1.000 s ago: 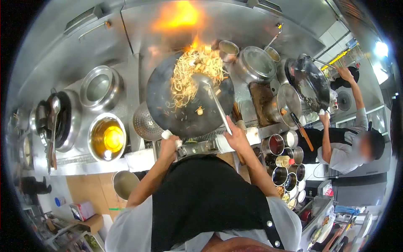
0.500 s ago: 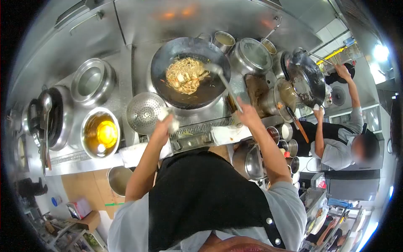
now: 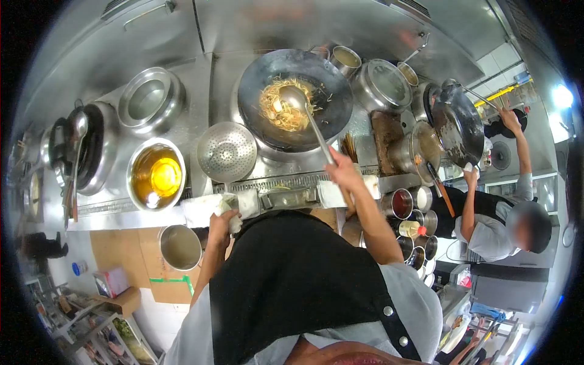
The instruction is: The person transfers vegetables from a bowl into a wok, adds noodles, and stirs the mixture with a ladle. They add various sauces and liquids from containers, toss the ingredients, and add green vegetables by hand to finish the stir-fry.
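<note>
My right hand (image 3: 345,172) is closed around the handle of a metal ladle (image 3: 294,97). The ladle's bowl rests on or just over fried noodles (image 3: 280,115) in a black wok (image 3: 331,125). Lower left, my left hand (image 3: 220,227) grips a white cloth (image 3: 233,221) at the front edge of the counter, away from the wok. Between that hand and the wok lies a round perforated skimmer (image 3: 227,152), its handle pointing toward me. My left fingers are partly hidden by the cloth.
A bowl of yellow oil (image 3: 139,163) and a lidded steel pot (image 3: 176,100) stand left. Right of the wok are another pot (image 3: 381,85) and several seasoning containers (image 3: 398,204). Farther right, a co-worker (image 3: 480,237) tilts a second wok (image 3: 459,121).
My left hand has drawn back from near the wok's front to the counter edge, cloth still held. The ladle's bowl has moved left onto the noodles. The whole view has shifted slightly.
</note>
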Available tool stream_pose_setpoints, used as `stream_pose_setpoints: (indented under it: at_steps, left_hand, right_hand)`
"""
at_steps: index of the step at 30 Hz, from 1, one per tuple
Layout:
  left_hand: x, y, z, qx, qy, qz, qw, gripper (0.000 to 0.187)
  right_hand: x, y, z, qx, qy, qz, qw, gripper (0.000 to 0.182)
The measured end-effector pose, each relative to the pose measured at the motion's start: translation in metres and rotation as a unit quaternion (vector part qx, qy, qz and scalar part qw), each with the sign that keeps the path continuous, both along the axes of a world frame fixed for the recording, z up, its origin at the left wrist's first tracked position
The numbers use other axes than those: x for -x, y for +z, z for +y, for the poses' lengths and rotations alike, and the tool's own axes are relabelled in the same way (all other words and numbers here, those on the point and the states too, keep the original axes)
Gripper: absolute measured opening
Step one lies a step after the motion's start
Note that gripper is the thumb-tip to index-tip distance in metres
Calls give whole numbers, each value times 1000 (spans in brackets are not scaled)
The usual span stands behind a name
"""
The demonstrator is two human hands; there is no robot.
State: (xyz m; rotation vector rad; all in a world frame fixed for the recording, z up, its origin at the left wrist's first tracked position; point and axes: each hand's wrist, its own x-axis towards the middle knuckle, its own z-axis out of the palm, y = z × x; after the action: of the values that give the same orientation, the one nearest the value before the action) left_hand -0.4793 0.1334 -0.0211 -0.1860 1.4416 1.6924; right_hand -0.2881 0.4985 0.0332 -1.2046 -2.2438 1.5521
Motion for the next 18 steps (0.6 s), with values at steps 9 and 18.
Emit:
stream_pose_setpoints:
  at_steps: [9, 18]
  left_hand:
    - [23, -6, 94, -47, -90, -25, 994, 46]
    - [49, 13, 209, -46, -91, -65, 993, 57]
  right_hand:
    - [30, -17, -4, -134, 28, -20, 990, 75]
    - [-88, -30, -14, -310, -19, -60, 949, 78]
